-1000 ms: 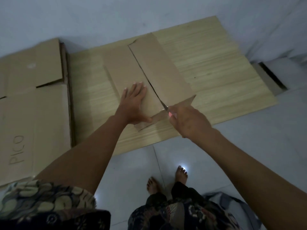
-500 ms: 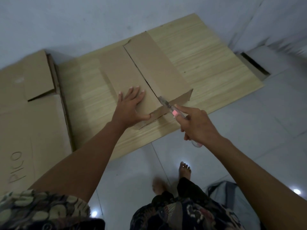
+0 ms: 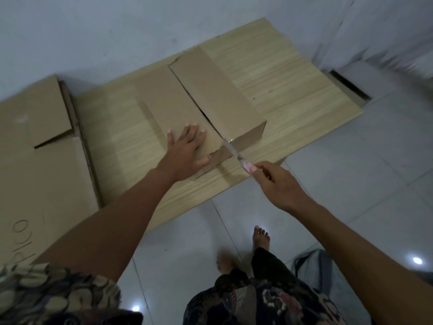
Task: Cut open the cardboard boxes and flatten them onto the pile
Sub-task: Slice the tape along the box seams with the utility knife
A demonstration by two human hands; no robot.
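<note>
head view: left hand (image 3: 187,154) lay flat with fingers spread on the near left flap of the cardboard box (image 3: 201,113), holding nothing; this pressure most likely steadied the box against the pull of the blade. right hand (image 3: 280,184) gripped the pink handle of the cutter (image 3: 236,154), fingers curled round it, with the blade tip at the near end of the centre seam (image 3: 201,111), where a strip of clear tape showed at the box edge. the seam appeared parted along most of its length, so the cut was judged to be near its end at the front face. the box sat on a wooden board (image 3: 293,95) laid on the tiled floor (image 3: 351,195), which gave a flat base for cutting. pile of flattened cardboard (image 3: 42,160) lay just beside the board to the left, within reach for the flattening step. bare foot (image 3: 261,238) stood on the tiles below the blade's line of travel; a slip toward the body could reach the foot or the leg. grey bag (image 3: 311,266) lay near the right leg. floor slot (image 3: 349,86) opened beyond the board's right corner, well apart from the work.
</note>
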